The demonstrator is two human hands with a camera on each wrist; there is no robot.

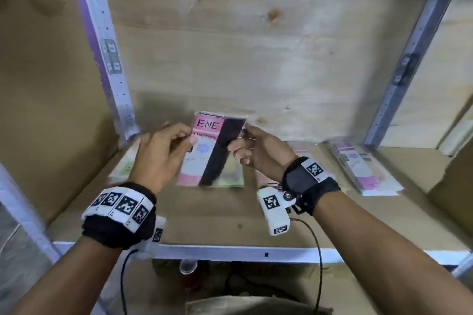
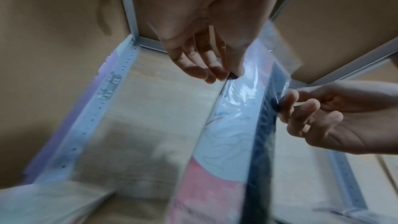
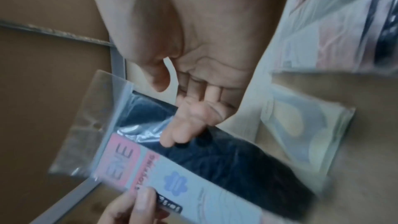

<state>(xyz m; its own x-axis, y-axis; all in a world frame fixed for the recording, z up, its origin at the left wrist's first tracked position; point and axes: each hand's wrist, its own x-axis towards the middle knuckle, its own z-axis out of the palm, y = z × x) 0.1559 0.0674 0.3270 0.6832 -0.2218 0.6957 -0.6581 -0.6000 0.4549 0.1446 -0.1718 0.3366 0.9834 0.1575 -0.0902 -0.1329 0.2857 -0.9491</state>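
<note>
A stocking packet [image 1: 215, 151] in clear plastic, pink and white with a black strip and "ENE" printed on it, is held upright above the wooden shelf [image 1: 204, 220]. My left hand [image 1: 190, 139] pinches its left edge, thumb on the front. My right hand [image 1: 238, 146] pinches the right edge at the black strip. The left wrist view shows the packet [image 2: 232, 125] between my left hand [image 2: 224, 74] and right hand [image 2: 301, 108]. In the right wrist view, my right hand [image 3: 178, 135] grips the packet [image 3: 193, 168] and the left hand [image 3: 137, 200] holds its lower edge.
More packets lie flat on the shelf: a stack [image 1: 363, 169] at the right, a yellowish one [image 1: 230, 179] under the held packet, another [image 1: 122, 166] at the left. Metal uprights [image 1: 107, 59] [image 1: 404, 71] frame the bay. A front rail [image 1: 230, 253] edges the shelf.
</note>
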